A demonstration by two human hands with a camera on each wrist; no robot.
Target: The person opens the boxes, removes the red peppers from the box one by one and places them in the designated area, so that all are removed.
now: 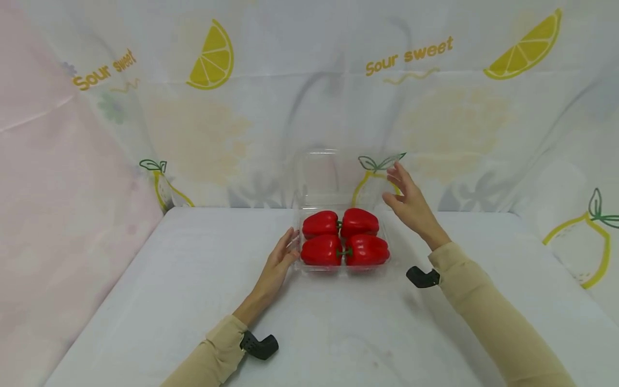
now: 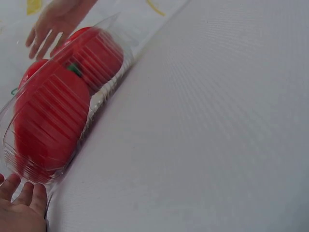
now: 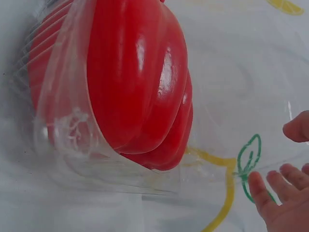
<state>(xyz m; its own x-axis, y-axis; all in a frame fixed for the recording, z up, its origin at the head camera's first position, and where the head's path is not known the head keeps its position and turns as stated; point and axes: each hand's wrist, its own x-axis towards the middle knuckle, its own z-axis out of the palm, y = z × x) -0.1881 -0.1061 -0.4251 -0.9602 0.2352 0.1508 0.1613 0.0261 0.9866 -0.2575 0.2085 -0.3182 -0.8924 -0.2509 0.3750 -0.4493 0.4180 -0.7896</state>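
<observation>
Centrally placed near the table's far edge: four red bell peppers (image 1: pixel 367 251) in a clear plastic box (image 1: pixel 319 271), a hand on either side.

Detail: the box lies about midway between the left and right edges of the white-covered table (image 1: pixel 193 274), its transparent lid (image 1: pixel 318 174) raised along the rear side. The peppers sit in two rows of two, their green stems (image 1: pixel 344 252) turned inward. The person's left hand (image 1: pixel 279 263) is at the box's left wall, fingers extended and gripping nothing; whether the fingertips touch the plastic cannot be told. The right hand (image 1: pixel 411 207) is raised above the table beside the lid's right edge, fingers parted and holding nothing; contact with the lid is likewise unclear. Behind the far edge hangs a lemon-printed cloth (image 1: pixel 290 64).
</observation>
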